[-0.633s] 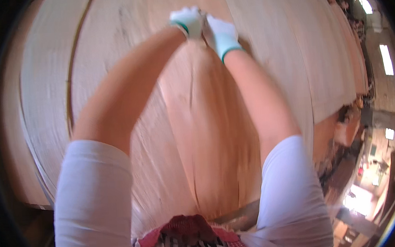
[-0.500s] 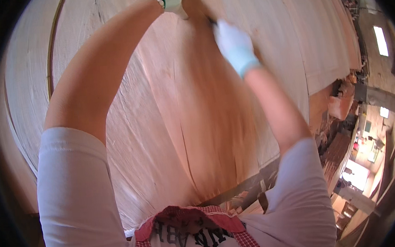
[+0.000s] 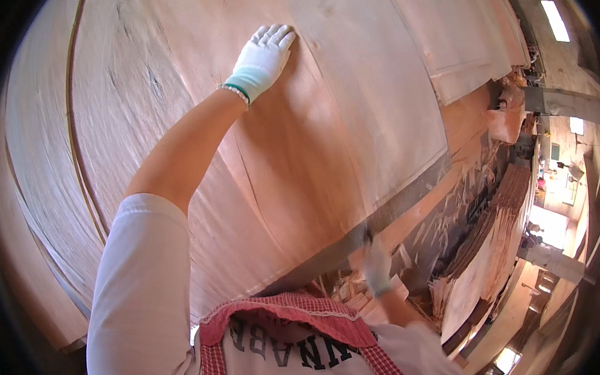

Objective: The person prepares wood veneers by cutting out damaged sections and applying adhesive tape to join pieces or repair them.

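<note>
Broad, thin sheets of pinkish-tan wood veneer [image 3: 298, 160] lie overlapped in front of me. My left hand [image 3: 267, 57], in a white glove with a teal cuff, rests flat on the veneer with its fingers stretched out. Low at the sheets' near edge is my right hand [image 3: 378, 264], gloved too and smeared by motion. A small dark tool [image 3: 367, 237] pokes out past its fingers; the blur hides its exact kind.
A dark table edge [image 3: 410, 189] runs along the near side of the sheets. Torn veneer strips [image 3: 442, 213] litter the space beyond it. To the right stands a stack of veneer [image 3: 492, 244]. A thin strip [image 3: 73, 126] lies across the left.
My right hand has swept from the far part of the veneer back toward me, past the near edge. My left hand now shows whole, flat on the sheet, and the view has shifted.
</note>
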Available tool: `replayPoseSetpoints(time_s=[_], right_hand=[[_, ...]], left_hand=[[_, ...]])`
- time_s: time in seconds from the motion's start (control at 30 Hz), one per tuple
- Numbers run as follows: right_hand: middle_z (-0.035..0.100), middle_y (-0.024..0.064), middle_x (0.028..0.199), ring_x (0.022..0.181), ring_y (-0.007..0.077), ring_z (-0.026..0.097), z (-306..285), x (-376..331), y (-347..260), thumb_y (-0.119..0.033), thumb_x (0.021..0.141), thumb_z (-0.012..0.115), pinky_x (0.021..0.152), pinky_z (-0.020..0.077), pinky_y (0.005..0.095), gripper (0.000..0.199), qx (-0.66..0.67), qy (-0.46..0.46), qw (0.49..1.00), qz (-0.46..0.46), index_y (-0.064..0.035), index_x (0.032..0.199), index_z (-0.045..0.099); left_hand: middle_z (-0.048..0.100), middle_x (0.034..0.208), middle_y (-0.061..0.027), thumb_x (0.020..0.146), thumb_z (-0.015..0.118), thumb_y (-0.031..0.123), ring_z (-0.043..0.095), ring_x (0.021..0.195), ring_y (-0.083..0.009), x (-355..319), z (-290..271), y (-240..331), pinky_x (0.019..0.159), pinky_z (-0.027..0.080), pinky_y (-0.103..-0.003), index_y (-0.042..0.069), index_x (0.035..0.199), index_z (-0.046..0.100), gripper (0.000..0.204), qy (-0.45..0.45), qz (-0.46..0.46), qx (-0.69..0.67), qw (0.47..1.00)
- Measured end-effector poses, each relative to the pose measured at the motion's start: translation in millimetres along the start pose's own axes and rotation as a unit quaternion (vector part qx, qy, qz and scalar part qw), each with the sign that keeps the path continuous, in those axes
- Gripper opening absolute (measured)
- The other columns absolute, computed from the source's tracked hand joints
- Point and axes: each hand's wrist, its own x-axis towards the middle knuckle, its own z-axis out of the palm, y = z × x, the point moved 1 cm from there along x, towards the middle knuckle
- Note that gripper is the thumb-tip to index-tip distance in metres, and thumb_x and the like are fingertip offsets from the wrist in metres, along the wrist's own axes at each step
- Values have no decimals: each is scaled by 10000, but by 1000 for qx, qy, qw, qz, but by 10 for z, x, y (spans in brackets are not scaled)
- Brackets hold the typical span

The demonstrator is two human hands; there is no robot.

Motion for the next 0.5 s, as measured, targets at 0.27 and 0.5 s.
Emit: replayPoseSetpoints(time_s=[0.27, 0.5], right_hand=[[622, 182, 905, 844, 311, 613, -785, 696, -628, -213, 965, 563, 758, 471, 407, 252, 294, 159, 936, -108, -10, 1113, 582], [663, 279, 1006, 965, 453, 627, -1554, 2940, -3098, -367, 767, 764, 825, 485, 501, 465, 256, 174, 933, -182, 0, 982, 575]], left_hand=[[579, 1155, -123, 814, 678, 354, 544, 1130, -301, -103, -225, 149, 1043, 374, -444, 73, 1206, 509, 511, 93, -109, -8, 990], [599, 1006, -106, 828, 636, 381, 564, 1034, -291, -10, -277, 199, 998, 384, -451, 90, 993, 587, 339, 80, -129, 17, 988]])
